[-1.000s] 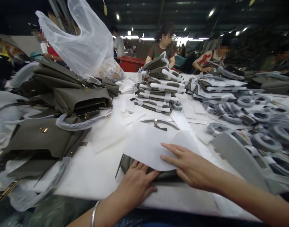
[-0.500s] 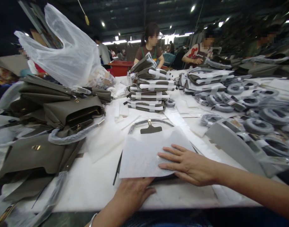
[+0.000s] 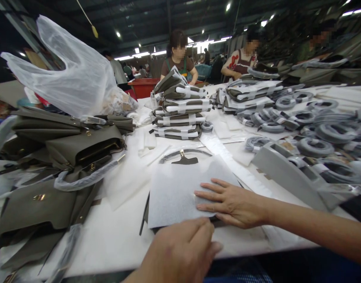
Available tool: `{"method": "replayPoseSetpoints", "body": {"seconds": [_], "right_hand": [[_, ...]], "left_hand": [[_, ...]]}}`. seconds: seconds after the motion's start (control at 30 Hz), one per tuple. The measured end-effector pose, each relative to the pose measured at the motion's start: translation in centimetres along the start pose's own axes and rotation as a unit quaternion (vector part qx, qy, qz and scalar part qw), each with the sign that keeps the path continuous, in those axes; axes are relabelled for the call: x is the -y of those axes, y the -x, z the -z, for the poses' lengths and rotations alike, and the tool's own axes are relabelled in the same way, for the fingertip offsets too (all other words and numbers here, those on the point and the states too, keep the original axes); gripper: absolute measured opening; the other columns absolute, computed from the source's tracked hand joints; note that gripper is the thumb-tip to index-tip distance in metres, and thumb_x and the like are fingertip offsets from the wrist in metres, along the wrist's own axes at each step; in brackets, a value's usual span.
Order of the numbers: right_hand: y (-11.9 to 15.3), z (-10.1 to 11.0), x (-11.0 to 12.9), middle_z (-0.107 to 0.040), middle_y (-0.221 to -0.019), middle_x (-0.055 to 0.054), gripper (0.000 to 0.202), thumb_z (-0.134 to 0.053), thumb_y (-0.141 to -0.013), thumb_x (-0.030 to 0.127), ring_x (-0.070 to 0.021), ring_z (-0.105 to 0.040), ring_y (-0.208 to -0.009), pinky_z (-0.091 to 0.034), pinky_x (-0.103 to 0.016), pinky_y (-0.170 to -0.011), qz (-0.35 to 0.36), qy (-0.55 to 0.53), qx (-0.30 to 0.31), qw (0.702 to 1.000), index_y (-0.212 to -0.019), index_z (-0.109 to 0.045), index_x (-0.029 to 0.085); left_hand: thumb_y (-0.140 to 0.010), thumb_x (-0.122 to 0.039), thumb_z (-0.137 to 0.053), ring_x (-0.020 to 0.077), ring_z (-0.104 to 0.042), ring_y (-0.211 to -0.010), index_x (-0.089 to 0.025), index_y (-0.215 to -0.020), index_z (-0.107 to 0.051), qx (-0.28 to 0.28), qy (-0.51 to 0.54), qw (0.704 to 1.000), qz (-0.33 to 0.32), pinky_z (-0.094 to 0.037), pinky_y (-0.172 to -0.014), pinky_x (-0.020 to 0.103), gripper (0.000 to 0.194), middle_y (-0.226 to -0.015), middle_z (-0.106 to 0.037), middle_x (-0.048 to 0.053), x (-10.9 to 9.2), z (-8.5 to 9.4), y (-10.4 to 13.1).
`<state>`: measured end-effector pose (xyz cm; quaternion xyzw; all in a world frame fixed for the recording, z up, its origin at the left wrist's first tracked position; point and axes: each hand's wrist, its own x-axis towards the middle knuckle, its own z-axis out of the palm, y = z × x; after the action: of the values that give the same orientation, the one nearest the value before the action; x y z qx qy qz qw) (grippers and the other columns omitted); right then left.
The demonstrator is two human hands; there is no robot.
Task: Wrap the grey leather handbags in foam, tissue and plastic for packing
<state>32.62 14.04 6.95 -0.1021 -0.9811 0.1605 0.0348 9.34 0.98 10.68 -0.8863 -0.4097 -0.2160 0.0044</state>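
My right hand [image 3: 235,204] lies flat with fingers spread on a white paper sheet [image 3: 174,192]. Under that sheet is a dark handbag [image 3: 145,214], mostly covered; its side strip and bottom edge show. Beyond the sheet's far edge, the bag's dark tab with a gold clasp [image 3: 184,158] sticks out, with a wrapped handle [image 3: 165,158] arching behind it. My left hand [image 3: 180,247] is raised at the near edge of the sheet, fingers curled in and knuckles up. Whatever its fingers may hold is hidden from view.
Olive handbags [image 3: 39,204] with wrapped handles pile up at left, below a clear plastic bag [image 3: 77,74]. Folded, paper-padded bags [image 3: 183,118] stand stacked ahead. Coiled wrapped straps [image 3: 319,145] and a grey tape dispenser [image 3: 286,177] occupy the right. Co-workers [image 3: 179,59] are across the table.
My left hand has come out from under the sheet's near edge, moving up and right, and its fingers have curled. My right hand stays flat on the sheet. The view has shifted slightly.
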Motion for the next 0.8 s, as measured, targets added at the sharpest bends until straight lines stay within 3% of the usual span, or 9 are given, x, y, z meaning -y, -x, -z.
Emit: {"method": "replayPoseSetpoints", "body": {"seconds": [0.07, 0.1, 0.2, 0.27, 0.43, 0.63, 0.8], "right_hand": [[0.1, 0.1, -0.1, -0.032, -0.160, -0.003, 0.062, -0.052, -0.094, 0.028, -0.0279, -0.028, -0.148, -0.018, -0.057, -0.119, 0.003, -0.005, -0.003, 1.000, -0.153, -0.033, 0.036], [0.2, 0.1, -0.2, -0.032, -0.160, -0.003, 0.060, -0.052, -0.095, 0.030, -0.0276, -0.028, -0.148, -0.017, -0.056, -0.120, 0.004, -0.013, -0.007, 1.000, -0.152, -0.033, 0.036], [0.2, 0.5, -0.6, -0.029, -0.161, -0.004, 0.059, -0.052, -0.097, 0.043, -0.0271, -0.028, -0.148, -0.016, -0.053, -0.121, -0.006, -0.066, -0.012, 0.998, -0.152, -0.033, 0.036], [-0.1, 0.6, -0.9, -0.028, -0.162, -0.006, 0.058, -0.046, -0.100, 0.046, -0.0257, -0.030, -0.147, -0.020, -0.050, -0.121, -0.036, -0.105, -0.007, 0.994, -0.154, -0.030, 0.033], [-1.4, 0.5, -1.0, -0.044, -0.153, -0.012, 0.055, -0.040, -0.101, 0.048, -0.0285, -0.041, -0.139, -0.030, -0.051, -0.115, -0.093, -0.087, 0.016, 0.992, -0.151, -0.039, 0.027], [-2.1, 0.3, -0.2, -0.053, -0.143, -0.012, 0.049, -0.046, -0.099, 0.045, -0.0286, -0.050, -0.128, -0.036, -0.049, -0.108, -0.090, -0.024, -0.006, 0.996, -0.146, -0.047, 0.030], [-2.4, 0.3, -0.1, -0.057, -0.136, -0.012, 0.049, -0.048, -0.099, 0.042, -0.0290, -0.053, -0.122, -0.040, -0.049, -0.103, -0.063, 0.022, -0.009, 0.998, -0.147, -0.046, 0.030]], "left_hand": [[-0.100, -0.036, -0.047, 0.0208, -0.063, -0.119, -0.017, -0.130, -0.055, 0.054, -0.022, 0.998, 0.031, -0.054, -0.100, 0.036, 0.036, -0.131, -0.066, 0.009, 1.8, -0.5, -1.3], [-0.100, -0.038, -0.048, 0.0247, -0.057, -0.127, -0.015, -0.136, -0.050, 0.077, -0.049, 0.995, 0.032, -0.049, -0.106, 0.044, 0.043, -0.138, -0.060, 0.011, 3.0, -1.1, -1.4], [-0.099, -0.044, -0.049, 0.0255, -0.048, -0.136, -0.015, -0.147, -0.038, 0.128, -0.076, 0.986, 0.068, -0.042, -0.112, 0.049, 0.057, -0.148, -0.050, 0.012, 6.0, -3.4, 0.1], [-0.099, -0.044, -0.047, 0.0239, -0.043, -0.140, -0.020, -0.151, -0.031, 0.132, -0.080, 0.984, 0.084, -0.038, -0.115, 0.049, 0.060, -0.154, -0.043, 0.011, 6.8, -4.5, 1.5], [-0.100, -0.044, -0.045, 0.0224, -0.041, -0.141, -0.025, -0.152, -0.030, 0.116, -0.077, 0.986, 0.096, -0.037, -0.116, 0.047, 0.058, -0.156, -0.040, 0.006, 6.4, -5.1, 2.8], [-0.100, -0.045, -0.046, 0.0232, -0.042, -0.141, -0.025, -0.152, -0.032, 0.109, -0.083, 0.986, 0.099, -0.036, -0.116, 0.046, 0.057, -0.155, -0.042, 0.007, 6.5, -5.2, 2.7], [-0.100, -0.046, -0.045, 0.0228, -0.043, -0.140, -0.024, -0.151, -0.034, 0.105, -0.088, 0.986, 0.095, -0.036, -0.116, 0.046, 0.057, -0.154, -0.043, 0.008, 6.5, -5.3, 2.9]]}}
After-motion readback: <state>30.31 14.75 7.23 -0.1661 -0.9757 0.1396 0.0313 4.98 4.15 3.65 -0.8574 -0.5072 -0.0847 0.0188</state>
